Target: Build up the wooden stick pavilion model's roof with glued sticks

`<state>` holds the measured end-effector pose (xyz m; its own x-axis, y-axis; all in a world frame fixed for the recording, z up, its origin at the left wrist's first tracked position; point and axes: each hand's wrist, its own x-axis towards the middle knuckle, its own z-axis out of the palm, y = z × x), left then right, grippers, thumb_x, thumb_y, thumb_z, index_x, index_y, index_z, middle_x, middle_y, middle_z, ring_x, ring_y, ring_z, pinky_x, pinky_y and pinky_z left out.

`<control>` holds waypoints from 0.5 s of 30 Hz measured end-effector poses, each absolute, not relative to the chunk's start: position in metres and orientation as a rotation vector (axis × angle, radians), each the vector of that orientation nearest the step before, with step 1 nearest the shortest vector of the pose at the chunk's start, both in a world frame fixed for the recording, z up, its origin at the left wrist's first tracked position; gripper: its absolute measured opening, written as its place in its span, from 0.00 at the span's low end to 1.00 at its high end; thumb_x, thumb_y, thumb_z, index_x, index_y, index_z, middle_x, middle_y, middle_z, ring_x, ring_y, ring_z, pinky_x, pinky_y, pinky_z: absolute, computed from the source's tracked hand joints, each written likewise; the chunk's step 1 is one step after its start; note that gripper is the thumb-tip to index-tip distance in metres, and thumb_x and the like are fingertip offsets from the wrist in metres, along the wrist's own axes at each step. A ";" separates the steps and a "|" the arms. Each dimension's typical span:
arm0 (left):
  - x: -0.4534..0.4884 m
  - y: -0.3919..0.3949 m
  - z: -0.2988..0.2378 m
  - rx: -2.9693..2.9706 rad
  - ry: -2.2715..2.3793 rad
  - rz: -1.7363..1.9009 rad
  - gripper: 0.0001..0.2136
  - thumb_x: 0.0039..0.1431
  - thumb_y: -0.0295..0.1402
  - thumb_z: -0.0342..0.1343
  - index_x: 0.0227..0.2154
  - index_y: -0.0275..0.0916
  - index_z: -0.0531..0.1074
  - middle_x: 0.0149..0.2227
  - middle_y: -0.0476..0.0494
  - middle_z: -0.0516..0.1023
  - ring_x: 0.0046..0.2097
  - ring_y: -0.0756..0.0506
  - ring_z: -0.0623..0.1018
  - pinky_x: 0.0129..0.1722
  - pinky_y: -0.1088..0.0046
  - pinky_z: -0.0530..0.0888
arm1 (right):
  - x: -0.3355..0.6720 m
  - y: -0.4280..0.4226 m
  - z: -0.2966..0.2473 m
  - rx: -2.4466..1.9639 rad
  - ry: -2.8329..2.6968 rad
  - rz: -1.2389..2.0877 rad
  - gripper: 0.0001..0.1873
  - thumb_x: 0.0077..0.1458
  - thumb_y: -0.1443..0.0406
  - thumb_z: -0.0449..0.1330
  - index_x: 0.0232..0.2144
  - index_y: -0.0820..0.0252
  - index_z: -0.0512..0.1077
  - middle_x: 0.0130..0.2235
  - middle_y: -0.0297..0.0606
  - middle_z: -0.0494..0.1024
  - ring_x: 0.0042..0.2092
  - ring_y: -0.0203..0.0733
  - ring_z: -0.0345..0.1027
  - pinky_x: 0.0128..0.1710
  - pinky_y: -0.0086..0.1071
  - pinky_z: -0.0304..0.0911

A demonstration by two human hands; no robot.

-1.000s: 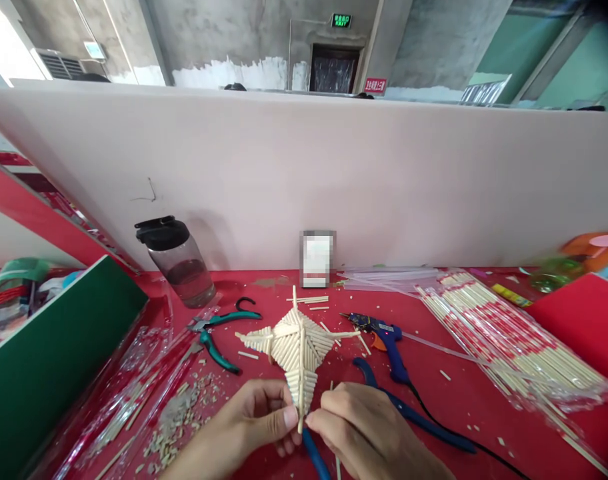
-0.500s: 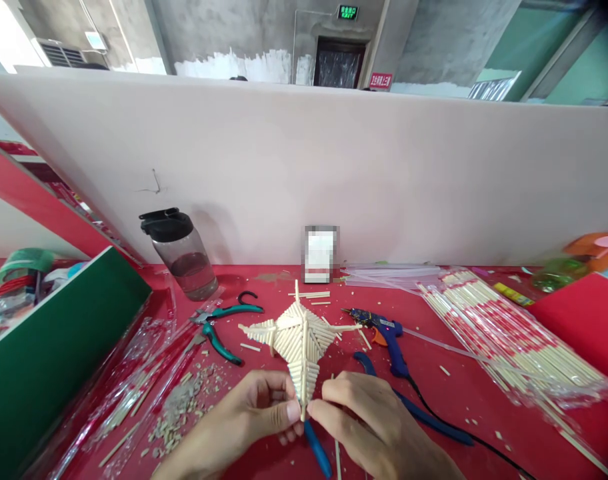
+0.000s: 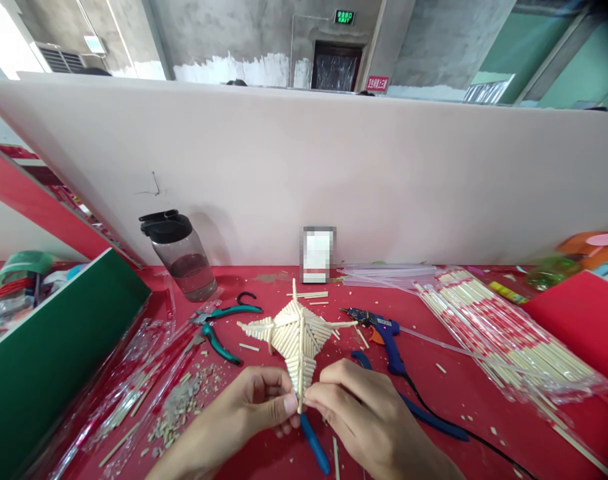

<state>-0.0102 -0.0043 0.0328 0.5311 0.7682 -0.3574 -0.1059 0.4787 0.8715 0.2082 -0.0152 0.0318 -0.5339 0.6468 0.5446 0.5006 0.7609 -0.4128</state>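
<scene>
A model built of glued pale wooden sticks [image 3: 297,337], shaped like a cross with fanned wings, is held just above the red table [image 3: 484,413]. My left hand [image 3: 257,408] pinches its lower end from the left between thumb and fingers. My right hand [image 3: 361,417] pinches the same lower end from the right. Both hands are closed on the model's central stick. Blue-handled pliers [image 3: 314,450] lie on the table under my hands, partly hidden.
A blue glue gun [image 3: 384,337] with a black cord lies right of the model. Green-handled pliers [image 3: 219,330] and stick offcuts [image 3: 179,410] lie to the left. A dark-lidded bottle [image 3: 179,257] stands behind, a green board [image 3: 49,360] at left, and packed chopsticks [image 3: 504,337] at right.
The model and both hands have shifted slightly; the fingers have closed in a little more round the model's lower end. Nothing was picked up or let go.
</scene>
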 end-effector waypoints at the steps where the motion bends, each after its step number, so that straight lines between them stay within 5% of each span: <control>1: -0.010 -0.004 0.033 0.916 0.853 0.618 0.17 0.52 0.45 0.69 0.28 0.34 0.75 0.26 0.51 0.73 0.29 0.52 0.67 0.31 0.77 0.63 | 0.208 -0.015 0.031 -0.855 -2.249 0.277 0.11 0.71 0.68 0.50 0.42 0.58 0.72 0.36 0.34 0.74 0.35 0.36 0.68 0.36 0.31 0.60; 15: -0.009 -0.006 0.033 0.928 0.821 0.624 0.18 0.54 0.46 0.68 0.33 0.33 0.76 0.27 0.50 0.72 0.30 0.51 0.68 0.32 0.77 0.63 | 0.208 -0.017 0.019 -0.764 -2.192 0.137 0.06 0.68 0.70 0.53 0.43 0.59 0.70 0.35 0.36 0.77 0.36 0.37 0.71 0.41 0.31 0.64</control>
<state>-0.0085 -0.0055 0.0332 0.5486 0.7657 -0.3358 -0.1189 0.4690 0.8752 0.2082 -0.0167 0.0185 -0.5032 0.5649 0.6540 0.4789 0.8122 -0.3331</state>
